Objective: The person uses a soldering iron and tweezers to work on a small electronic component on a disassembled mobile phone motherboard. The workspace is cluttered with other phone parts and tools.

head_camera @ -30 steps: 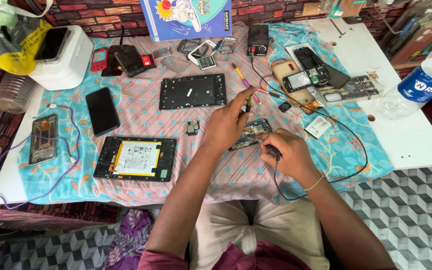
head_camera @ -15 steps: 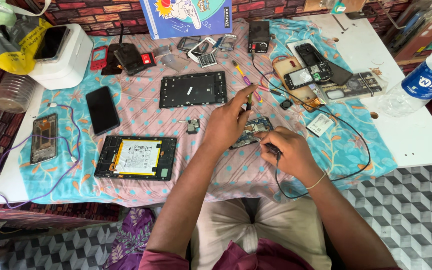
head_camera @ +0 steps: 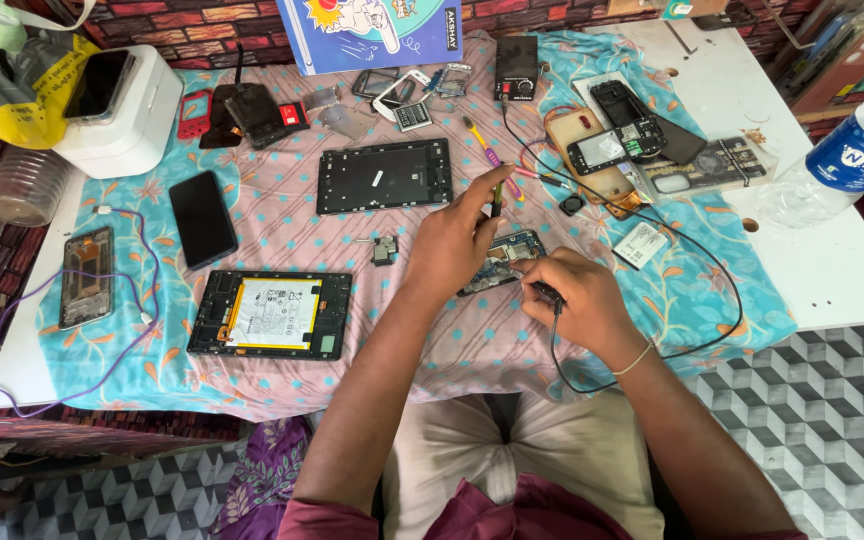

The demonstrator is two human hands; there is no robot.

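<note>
Head cam looks down on our table [head_camera: 832,270], covered by a pink and blue cloth [head_camera: 282,230]. Biggest bits on it: an opened tablet [head_camera: 270,313] with its battery showing near the left, and a black frame [head_camera: 384,175] further back. A small phone board [head_camera: 504,257] sits between our hands at the middle. Left hand [head_camera: 452,240] is pinched shut on a thin stick tool [head_camera: 497,195], held upright just above the board. Right hand [head_camera: 582,305] is closed around a black corded tool [head_camera: 548,293], tip right by the board's near edge.
</note>
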